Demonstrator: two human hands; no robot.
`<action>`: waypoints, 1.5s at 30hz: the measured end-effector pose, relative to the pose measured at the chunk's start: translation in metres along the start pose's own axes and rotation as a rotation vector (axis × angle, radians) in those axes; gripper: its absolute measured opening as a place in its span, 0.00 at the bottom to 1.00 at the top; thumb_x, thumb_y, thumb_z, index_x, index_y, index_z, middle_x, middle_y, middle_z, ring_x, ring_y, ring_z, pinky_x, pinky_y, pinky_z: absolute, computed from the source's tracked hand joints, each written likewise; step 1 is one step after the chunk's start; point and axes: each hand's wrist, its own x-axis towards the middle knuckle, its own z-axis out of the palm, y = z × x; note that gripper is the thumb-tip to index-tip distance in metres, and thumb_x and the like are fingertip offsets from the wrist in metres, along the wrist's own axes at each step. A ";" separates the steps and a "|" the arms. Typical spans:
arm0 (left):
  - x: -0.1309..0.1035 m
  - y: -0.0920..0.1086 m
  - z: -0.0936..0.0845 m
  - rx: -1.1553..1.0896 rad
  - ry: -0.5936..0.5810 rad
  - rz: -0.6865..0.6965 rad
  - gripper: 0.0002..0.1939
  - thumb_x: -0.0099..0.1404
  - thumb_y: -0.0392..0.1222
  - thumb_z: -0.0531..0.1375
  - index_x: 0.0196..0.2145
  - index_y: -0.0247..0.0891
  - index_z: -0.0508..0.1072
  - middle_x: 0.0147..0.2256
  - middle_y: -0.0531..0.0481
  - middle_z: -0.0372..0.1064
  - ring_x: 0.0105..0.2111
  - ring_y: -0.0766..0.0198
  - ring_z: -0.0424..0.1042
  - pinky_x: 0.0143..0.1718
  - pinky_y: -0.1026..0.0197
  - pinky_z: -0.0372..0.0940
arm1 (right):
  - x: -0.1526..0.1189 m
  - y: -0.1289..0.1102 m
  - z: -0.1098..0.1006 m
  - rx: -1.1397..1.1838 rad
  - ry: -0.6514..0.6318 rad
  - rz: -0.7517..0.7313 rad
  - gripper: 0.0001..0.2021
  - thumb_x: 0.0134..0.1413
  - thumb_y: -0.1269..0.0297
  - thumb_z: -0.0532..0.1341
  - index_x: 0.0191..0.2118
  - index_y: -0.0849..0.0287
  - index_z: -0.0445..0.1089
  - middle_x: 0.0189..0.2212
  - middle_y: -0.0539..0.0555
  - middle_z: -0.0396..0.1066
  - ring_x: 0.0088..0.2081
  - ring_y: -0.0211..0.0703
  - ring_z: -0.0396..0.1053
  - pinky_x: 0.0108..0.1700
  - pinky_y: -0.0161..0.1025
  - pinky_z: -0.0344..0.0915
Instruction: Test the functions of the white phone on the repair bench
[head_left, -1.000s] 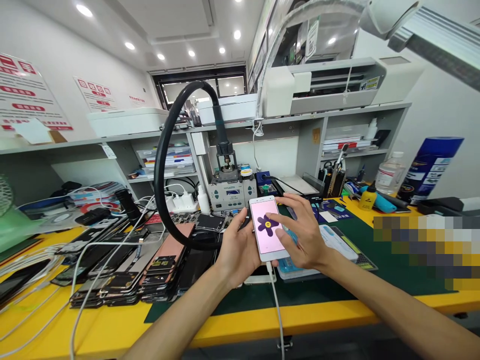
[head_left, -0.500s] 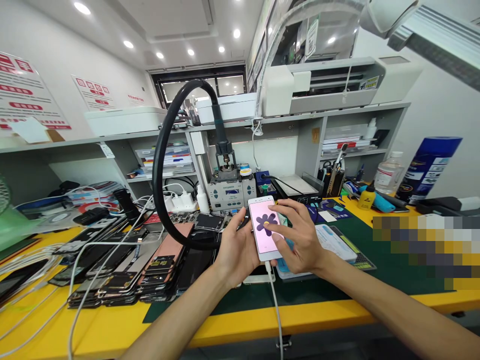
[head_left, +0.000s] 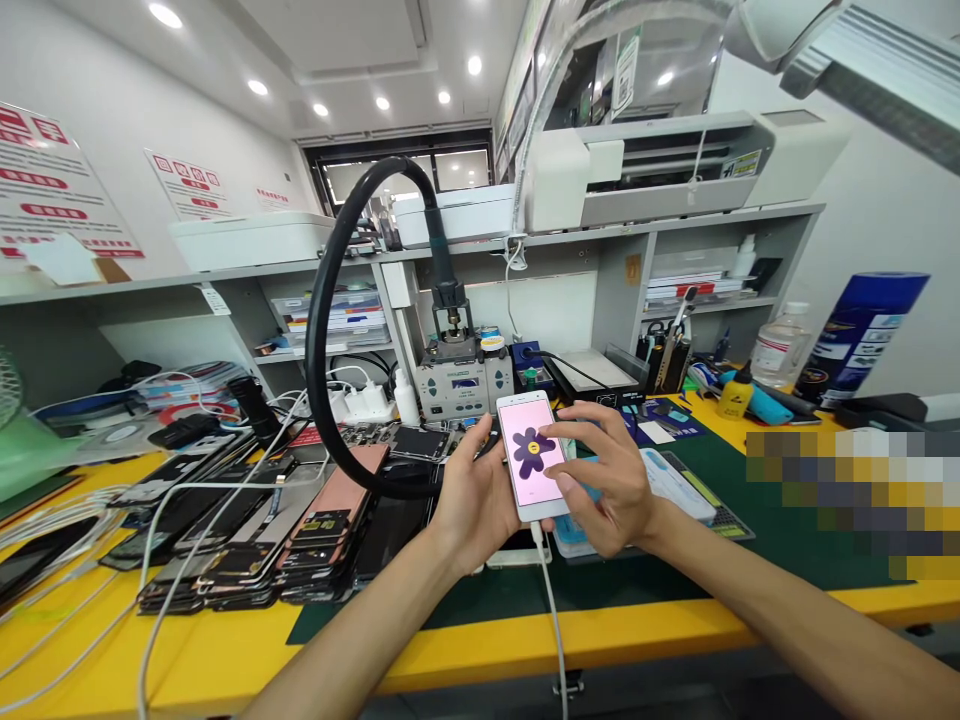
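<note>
A white smartphone [head_left: 523, 468] lies tilted in my left hand [head_left: 474, 495], which is closed round its left side and back. Its lit screen is pink with a dark purple flower and a yellow centre. A white charging cable [head_left: 551, 595] is plugged into the lower end and hangs down over the table edge. Over the right part of the screen, the fingers of my right hand [head_left: 611, 480] are spread apart, with fingertips at or just above the glass. That hand holds nothing. Another white-framed phone [head_left: 517, 552] lies partly hidden below my left hand.
Stacks of phone screens and parts [head_left: 319, 545] lie to the left. A thick black hose [head_left: 319, 330] arches in front of the grey rework station [head_left: 457, 388]. A clear plastic case [head_left: 675, 485] rests on the green mat [head_left: 795, 540]. At right stand a yellow bottle [head_left: 735, 393] and a blue can [head_left: 862, 340].
My right hand has shifted slightly right, uncovering more of the flower on the screen. The fingers now sit nearer the screen's right side. My left hand and the smartphone stay almost still.
</note>
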 end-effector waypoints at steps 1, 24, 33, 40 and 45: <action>0.000 0.000 0.000 0.001 -0.001 -0.003 0.30 0.70 0.60 0.50 0.62 0.38 0.63 0.45 0.39 0.71 0.38 0.52 0.74 0.37 0.54 0.68 | 0.000 0.001 0.000 -0.013 0.004 0.007 0.07 0.45 0.73 0.60 0.31 0.59 0.74 0.43 0.61 0.74 0.49 0.62 0.68 0.47 0.61 0.66; -0.001 0.003 0.003 0.015 0.097 -0.010 0.35 0.68 0.64 0.51 0.62 0.36 0.62 0.48 0.35 0.70 0.42 0.46 0.73 0.37 0.51 0.69 | -0.001 0.015 -0.007 -0.062 0.125 0.096 0.09 0.49 0.73 0.58 0.26 0.57 0.74 0.38 0.59 0.77 0.45 0.59 0.68 0.43 0.58 0.67; -0.002 0.005 -0.001 0.024 0.012 -0.008 0.37 0.68 0.65 0.50 0.64 0.38 0.59 0.52 0.33 0.68 0.43 0.44 0.74 0.36 0.49 0.69 | 0.003 0.017 -0.007 -0.017 0.149 0.182 0.12 0.56 0.70 0.56 0.41 0.57 0.77 0.39 0.59 0.75 0.43 0.55 0.70 0.46 0.55 0.66; -0.002 0.012 -0.001 0.035 -0.080 -0.061 0.35 0.70 0.63 0.47 0.66 0.39 0.57 0.53 0.31 0.68 0.41 0.46 0.75 0.31 0.55 0.67 | -0.001 0.021 -0.006 0.156 0.116 0.500 0.18 0.63 0.63 0.54 0.56 0.56 0.68 0.43 0.58 0.72 0.46 0.53 0.71 0.48 0.50 0.66; 0.000 0.012 -0.002 0.040 -0.084 -0.086 0.34 0.71 0.61 0.47 0.67 0.40 0.56 0.52 0.32 0.70 0.41 0.47 0.76 0.28 0.58 0.67 | -0.001 0.021 -0.005 0.166 0.096 0.522 0.16 0.63 0.63 0.54 0.54 0.56 0.70 0.44 0.58 0.72 0.46 0.53 0.70 0.47 0.49 0.66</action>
